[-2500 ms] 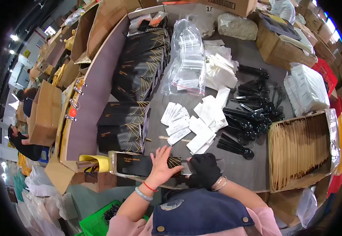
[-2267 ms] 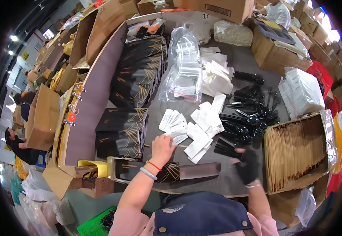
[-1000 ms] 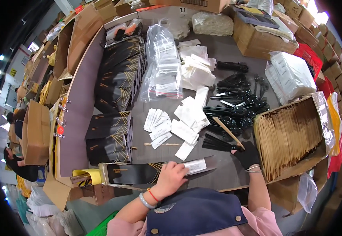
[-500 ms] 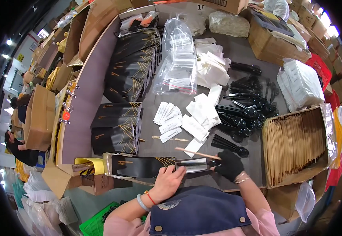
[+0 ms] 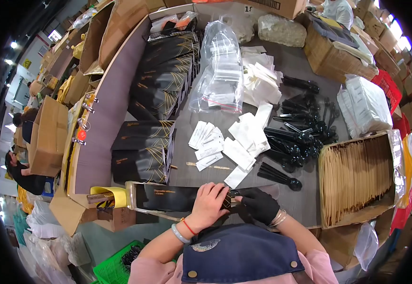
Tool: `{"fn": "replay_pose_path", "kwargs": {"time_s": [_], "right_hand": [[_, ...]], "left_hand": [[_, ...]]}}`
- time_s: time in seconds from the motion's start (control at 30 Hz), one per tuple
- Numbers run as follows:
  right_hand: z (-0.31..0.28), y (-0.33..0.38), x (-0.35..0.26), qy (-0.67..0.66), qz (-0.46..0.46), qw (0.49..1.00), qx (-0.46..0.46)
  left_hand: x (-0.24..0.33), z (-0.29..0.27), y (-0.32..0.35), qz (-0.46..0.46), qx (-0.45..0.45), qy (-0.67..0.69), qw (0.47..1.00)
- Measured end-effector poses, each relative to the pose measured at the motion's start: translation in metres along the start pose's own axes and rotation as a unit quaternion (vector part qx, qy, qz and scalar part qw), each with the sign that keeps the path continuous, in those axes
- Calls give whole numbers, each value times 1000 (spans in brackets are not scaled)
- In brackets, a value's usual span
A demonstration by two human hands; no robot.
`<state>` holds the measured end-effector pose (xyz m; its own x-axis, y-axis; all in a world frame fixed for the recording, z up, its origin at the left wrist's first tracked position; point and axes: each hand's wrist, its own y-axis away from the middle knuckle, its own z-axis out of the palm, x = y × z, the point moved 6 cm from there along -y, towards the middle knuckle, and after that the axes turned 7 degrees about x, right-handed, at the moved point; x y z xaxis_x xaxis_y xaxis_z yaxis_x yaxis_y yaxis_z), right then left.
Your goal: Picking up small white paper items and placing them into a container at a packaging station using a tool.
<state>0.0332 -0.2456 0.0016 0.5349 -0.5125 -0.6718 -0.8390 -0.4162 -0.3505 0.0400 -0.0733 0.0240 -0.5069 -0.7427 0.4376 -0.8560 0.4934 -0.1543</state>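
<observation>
On grey tabletop (image 5: 291,203), bare left hand (image 5: 209,204) grips gold-lined black paper sleeve (image 5: 168,201); black-gloved right hand (image 5: 260,206), can't tell (probably unfinished; black plastic spoons (image 5: 295,182) remain).

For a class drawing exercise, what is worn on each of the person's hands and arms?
The left hand is ungloved, with a red string bracelet and a pale grey bangle. The right hand wears a black glove and thin, shiny bangles. Both sleeves are pink.
</observation>
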Motion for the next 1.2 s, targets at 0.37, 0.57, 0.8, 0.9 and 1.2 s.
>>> {"fn": "replay_pose_path", "kwargs": {"time_s": [0.37, 0.57, 0.8, 0.9, 1.2], "right_hand": [[5, -6, 4, -56, 162, 985, 20], [-27, -1, 4, 125, 127, 982, -66], [-85, 4, 11, 185, 237, 953, 36], [-72, -1, -4, 204, 181, 962, -20], [-60, -4, -11, 219, 160, 956, -111]], "left_hand": [[7, 2, -17, 103, 8, -96, 990], [12, -24, -32, 103, -143, -86, 981], [-81, -95, -33, 12, 62, -148, 987], [-62, -48, 9, -127, 113, -55, 984], [-64, 9, 37, -268, 93, 42, 958]]}}
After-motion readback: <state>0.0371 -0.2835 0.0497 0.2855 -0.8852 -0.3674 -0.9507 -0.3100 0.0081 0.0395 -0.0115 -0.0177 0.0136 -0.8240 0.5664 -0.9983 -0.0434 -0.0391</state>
